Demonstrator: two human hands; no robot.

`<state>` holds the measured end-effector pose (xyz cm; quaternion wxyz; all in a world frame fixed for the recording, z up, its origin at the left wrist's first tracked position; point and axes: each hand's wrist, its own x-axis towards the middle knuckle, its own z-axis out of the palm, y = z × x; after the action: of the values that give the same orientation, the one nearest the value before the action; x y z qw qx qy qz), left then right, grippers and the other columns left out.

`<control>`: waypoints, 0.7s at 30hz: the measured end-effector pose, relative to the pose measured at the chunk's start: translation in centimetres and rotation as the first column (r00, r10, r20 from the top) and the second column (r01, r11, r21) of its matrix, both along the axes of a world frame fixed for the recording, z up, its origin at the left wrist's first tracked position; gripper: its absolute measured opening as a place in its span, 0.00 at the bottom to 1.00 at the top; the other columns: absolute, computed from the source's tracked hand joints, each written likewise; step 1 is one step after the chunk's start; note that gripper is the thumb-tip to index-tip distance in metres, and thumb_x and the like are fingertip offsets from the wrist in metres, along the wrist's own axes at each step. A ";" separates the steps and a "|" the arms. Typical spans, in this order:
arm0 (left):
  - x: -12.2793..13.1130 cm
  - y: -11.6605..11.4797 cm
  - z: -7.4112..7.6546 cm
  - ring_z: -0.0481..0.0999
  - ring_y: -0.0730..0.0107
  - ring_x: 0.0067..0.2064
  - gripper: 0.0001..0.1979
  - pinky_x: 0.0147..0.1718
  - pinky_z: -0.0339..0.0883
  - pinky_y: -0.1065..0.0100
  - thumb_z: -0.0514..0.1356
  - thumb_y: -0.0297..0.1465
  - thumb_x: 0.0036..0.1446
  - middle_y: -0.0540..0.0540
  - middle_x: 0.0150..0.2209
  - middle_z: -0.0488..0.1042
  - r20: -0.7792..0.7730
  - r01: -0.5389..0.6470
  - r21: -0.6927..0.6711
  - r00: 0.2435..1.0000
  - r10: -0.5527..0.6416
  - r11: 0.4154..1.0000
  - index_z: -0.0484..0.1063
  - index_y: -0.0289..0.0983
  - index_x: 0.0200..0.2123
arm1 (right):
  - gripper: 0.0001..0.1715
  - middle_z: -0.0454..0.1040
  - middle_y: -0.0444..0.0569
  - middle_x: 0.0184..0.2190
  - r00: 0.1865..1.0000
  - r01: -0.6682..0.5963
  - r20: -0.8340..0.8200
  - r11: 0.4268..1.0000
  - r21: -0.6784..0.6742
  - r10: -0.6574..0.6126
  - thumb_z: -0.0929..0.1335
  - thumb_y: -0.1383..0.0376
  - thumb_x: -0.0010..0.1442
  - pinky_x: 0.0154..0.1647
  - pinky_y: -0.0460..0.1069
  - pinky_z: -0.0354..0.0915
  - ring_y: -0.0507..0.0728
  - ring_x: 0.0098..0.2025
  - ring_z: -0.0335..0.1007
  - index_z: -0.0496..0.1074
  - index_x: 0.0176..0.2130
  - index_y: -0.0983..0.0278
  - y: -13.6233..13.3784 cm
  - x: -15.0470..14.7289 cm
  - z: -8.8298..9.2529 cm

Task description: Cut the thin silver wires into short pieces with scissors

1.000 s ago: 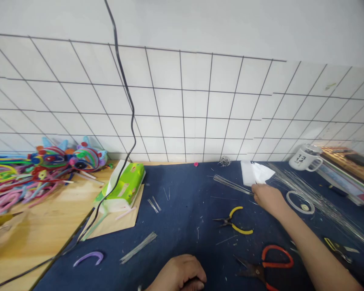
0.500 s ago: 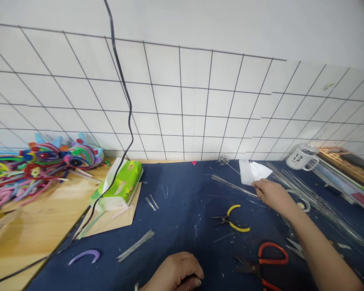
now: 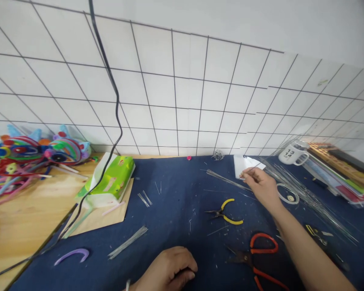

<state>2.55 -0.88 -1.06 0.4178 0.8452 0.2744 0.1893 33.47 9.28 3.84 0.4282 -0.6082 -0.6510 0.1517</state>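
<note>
My right hand (image 3: 259, 184) reaches to the back right with thumb and forefinger pinched on a thin wire (image 3: 255, 166). Just behind the fingertips lies a white paper packet (image 3: 239, 166). Left of this hand a bundle of long thin wires (image 3: 226, 179) rests on the dark blue cloth. My left hand (image 3: 172, 266) lies loosely curled at the front edge, with nothing visible in its fingers. Yellow-handled pliers (image 3: 226, 213) lie open between the hands. Nearer to me are red-handled scissors (image 3: 250, 257), handles spread.
Cut wires (image 3: 128, 242) lie left. A tangled wire ball (image 3: 218, 154) sits by the wall. Long wires (image 3: 309, 198), a white mug (image 3: 293, 153) and stacked books (image 3: 336, 169) stand right. A tissue pack (image 3: 117, 178), black cable (image 3: 117, 97) and colourful pipe-cleaner figures (image 3: 66, 149) are left.
My right hand has lifted and turned a little, and a thin wire now shows at its fingertips. My left hand stays curled on the cloth. The view has shifted slightly.
</note>
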 end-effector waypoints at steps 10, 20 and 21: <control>0.0 -0.1 -0.1 0.69 0.74 0.34 0.06 0.35 0.61 0.75 0.52 0.27 0.56 0.48 0.31 0.72 -0.006 -0.028 -0.042 1.000 0.028 0.999 0.68 0.36 0.33 | 0.10 0.72 0.47 0.32 0.997 -0.056 -0.057 0.998 -0.024 0.054 0.61 0.60 0.57 0.39 0.49 0.65 0.52 0.35 0.69 0.65 0.38 0.63 0.7 0.1 -1.4; -0.2 -0.2 0.1 0.69 0.73 0.35 0.06 0.35 0.61 0.74 0.52 0.26 0.56 0.48 0.32 0.72 -0.005 -0.032 -0.033 0.999 0.032 0.999 0.68 0.37 0.33 | 0.11 0.73 0.45 0.31 0.990 -0.065 0.123 0.995 -0.072 0.074 0.60 0.61 0.57 0.37 0.49 0.64 0.53 0.32 0.69 0.67 0.37 0.62 0.9 -0.3 -1.9; -0.2 -0.2 0.1 0.69 0.74 0.35 0.06 0.36 0.61 0.74 0.52 0.26 0.56 0.48 0.32 0.72 -0.011 -0.033 -0.035 0.999 0.033 0.999 0.68 0.37 0.33 | 0.11 0.73 0.45 0.30 0.988 -0.069 0.134 0.994 -0.080 0.079 0.60 0.61 0.56 0.36 0.49 0.64 0.53 0.32 0.69 0.68 0.37 0.62 0.9 -0.3 -2.0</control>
<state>2.34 -1.10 -0.98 0.4279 0.8341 0.2938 0.1868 33.14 10.22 1.85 0.3533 -0.6083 -0.6948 0.1498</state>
